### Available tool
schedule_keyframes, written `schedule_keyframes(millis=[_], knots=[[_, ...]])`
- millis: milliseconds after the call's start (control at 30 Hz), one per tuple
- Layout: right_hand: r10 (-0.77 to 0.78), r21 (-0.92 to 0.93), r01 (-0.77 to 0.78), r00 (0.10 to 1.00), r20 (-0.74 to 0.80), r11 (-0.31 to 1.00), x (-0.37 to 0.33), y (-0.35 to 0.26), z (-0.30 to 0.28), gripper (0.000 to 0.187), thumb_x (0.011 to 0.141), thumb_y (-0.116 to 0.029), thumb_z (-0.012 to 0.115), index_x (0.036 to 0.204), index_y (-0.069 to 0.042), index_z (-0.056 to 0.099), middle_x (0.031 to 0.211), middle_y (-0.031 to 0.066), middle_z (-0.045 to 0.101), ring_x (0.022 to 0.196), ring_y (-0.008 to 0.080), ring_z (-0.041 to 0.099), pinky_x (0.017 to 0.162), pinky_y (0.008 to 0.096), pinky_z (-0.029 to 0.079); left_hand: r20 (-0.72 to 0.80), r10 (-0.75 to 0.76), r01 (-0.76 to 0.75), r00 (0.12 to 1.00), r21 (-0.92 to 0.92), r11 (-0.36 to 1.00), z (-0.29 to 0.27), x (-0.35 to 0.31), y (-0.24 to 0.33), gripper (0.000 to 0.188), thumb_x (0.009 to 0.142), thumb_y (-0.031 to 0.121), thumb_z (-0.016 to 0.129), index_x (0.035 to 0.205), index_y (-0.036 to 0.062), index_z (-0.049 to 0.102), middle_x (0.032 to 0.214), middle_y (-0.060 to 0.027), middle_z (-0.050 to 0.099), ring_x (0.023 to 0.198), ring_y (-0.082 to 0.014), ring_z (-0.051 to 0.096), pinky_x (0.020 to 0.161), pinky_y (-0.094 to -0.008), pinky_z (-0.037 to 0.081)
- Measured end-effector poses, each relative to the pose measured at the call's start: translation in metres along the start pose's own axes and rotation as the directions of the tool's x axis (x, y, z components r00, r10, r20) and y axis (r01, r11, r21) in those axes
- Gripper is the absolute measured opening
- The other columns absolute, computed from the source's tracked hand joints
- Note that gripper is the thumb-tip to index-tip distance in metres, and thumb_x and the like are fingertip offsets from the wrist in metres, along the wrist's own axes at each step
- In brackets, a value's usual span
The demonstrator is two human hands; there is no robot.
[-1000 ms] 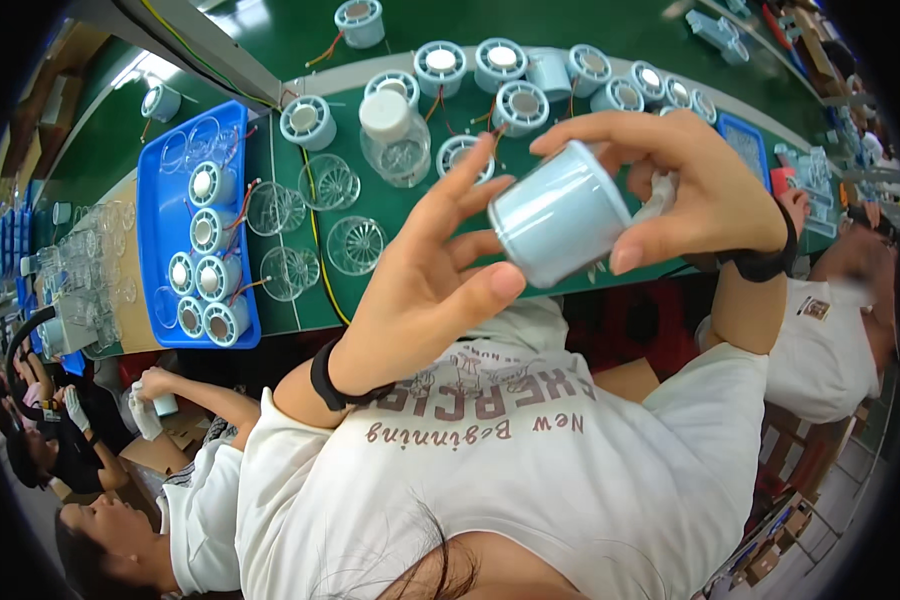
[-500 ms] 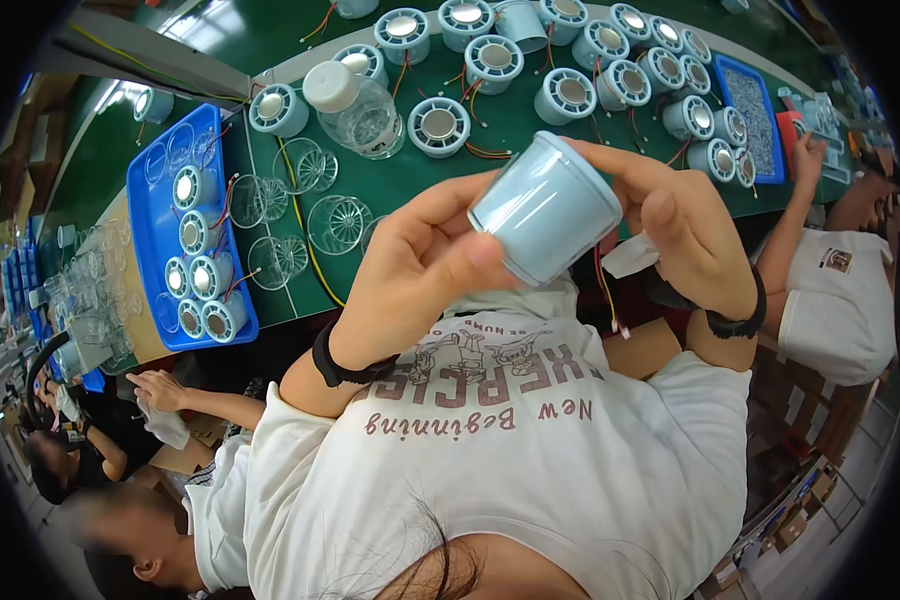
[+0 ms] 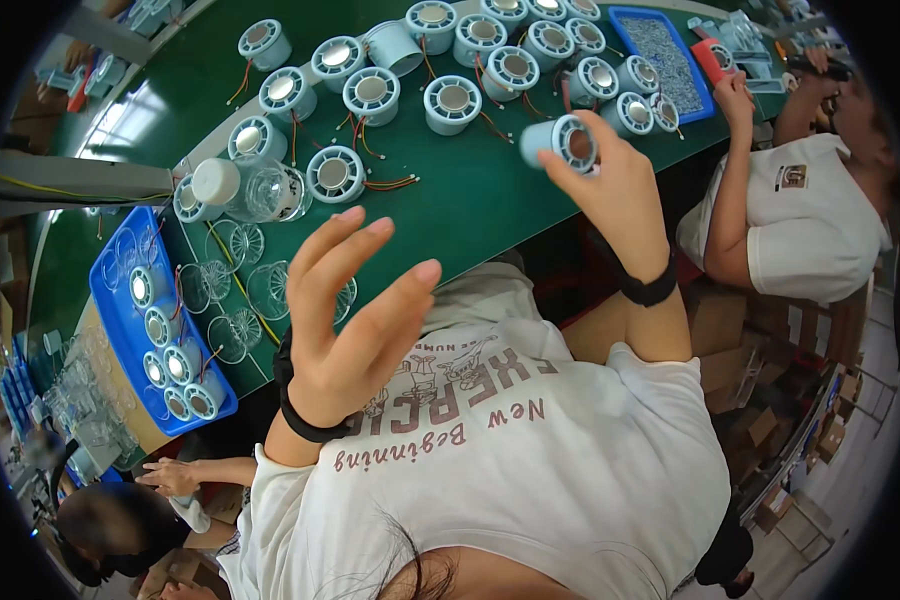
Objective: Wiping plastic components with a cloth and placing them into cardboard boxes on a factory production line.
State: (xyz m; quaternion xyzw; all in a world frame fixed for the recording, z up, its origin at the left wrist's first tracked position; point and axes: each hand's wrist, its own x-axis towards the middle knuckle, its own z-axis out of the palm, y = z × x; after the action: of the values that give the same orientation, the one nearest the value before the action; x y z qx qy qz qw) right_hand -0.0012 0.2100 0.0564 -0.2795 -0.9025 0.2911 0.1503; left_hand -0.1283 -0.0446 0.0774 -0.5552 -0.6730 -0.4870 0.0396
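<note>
My right hand (image 3: 620,185) holds a pale blue cup-shaped housing (image 3: 540,147) between thumb and fingers, above the green table (image 3: 460,215) near its front edge. The housing lies tilted, its slotted rim and round metal disc turned toward my palm; motion blurs it a little. My left hand (image 3: 345,320) is raised at the left, fingers spread and nothing in them. Beyond both hands stand several similar pale blue housings (image 3: 452,105), most with metal discs facing up and thin coloured wires trailing. Clear ribbed plastic cups (image 3: 235,335) lie beside my left hand.
A clear bottle (image 3: 260,190) with a white cap stands at the left, by a metal post (image 3: 80,185). A blue tray (image 3: 113,290) there carries several housings. Another blue tray (image 3: 705,95) with grey bits sits far right, near a co-worker's hand (image 3: 735,100) and a red object (image 3: 712,60).
My left hand has let go of the blue housing and opened. My right hand has carried a housing outward over the table, its disc now showing. The view has shifted to the right.
</note>
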Motion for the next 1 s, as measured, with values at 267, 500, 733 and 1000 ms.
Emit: schedule_keyframes(millis=[267, 500, 733, 1000], knots=[[0.131, -0.400, -0.214, 0.965, -0.227, 0.891, 0.014, 0.037, 0.013, 0.052, 0.082, -0.039, 0.070, 0.114, 0.000, 0.060, 0.093, 0.0177, 0.068, 0.086, 0.0353, 0.065, 0.073, 0.0429, 0.052, -0.075, -0.110, 0.115, 0.991, 0.069, 0.991, -0.018, -0.007, -0.004, 0.032, 0.072, -0.011, 0.067, 0.100, 0.0049, 0.068, 0.114, -0.0154, 0.059, 0.109, -0.0360, 0.058, 0.089, -0.0423, 0.049], [-0.111, -0.486, 0.011, 0.978, -0.178, 0.874, 0.048, -0.033, -0.029, 0.048, 0.086, -0.038, 0.066, 0.113, 0.001, 0.061, 0.088, 0.0185, 0.066, 0.083, 0.0328, 0.064, 0.069, 0.0391, 0.050, -0.205, -0.220, 0.251, 0.954, 0.136, 0.958, -0.045, -0.023, -0.009, 0.032, 0.069, -0.011, 0.069, 0.098, 0.0043, 0.069, 0.101, -0.0120, 0.063, 0.092, -0.0289, 0.062, 0.075, -0.0339, 0.051], [-0.741, -0.412, 0.757, 0.627, 0.240, 0.507, 0.196, -0.124, 0.024, 0.045, 0.081, -0.018, 0.070, 0.124, -0.015, 0.058, 0.093, 0.0174, 0.065, 0.086, 0.0336, 0.064, 0.074, 0.0415, 0.051, -0.276, -0.310, 0.353, 0.910, 0.119, 0.928, -0.057, -0.037, -0.006, 0.023, 0.079, -0.010, 0.065, 0.098, 0.0012, 0.067, 0.097, -0.0120, 0.065, 0.081, -0.0209, 0.062, 0.069, -0.0267, 0.049], [-0.385, -0.356, 0.744, 0.619, 0.684, 0.565, 0.300, -0.120, 0.153, 0.071, 0.061, 0.001, 0.077, 0.126, -0.017, 0.056, 0.104, 0.0165, 0.065, 0.096, 0.0354, 0.062, 0.085, 0.0412, 0.052, -0.309, -0.348, 0.393, 0.885, 0.098, 0.914, -0.059, -0.051, 0.005, 0.026, 0.073, -0.009, 0.069, 0.096, 0.0027, 0.068, 0.093, -0.0108, 0.066, 0.080, -0.0226, 0.063, 0.065, -0.0297, 0.051]])
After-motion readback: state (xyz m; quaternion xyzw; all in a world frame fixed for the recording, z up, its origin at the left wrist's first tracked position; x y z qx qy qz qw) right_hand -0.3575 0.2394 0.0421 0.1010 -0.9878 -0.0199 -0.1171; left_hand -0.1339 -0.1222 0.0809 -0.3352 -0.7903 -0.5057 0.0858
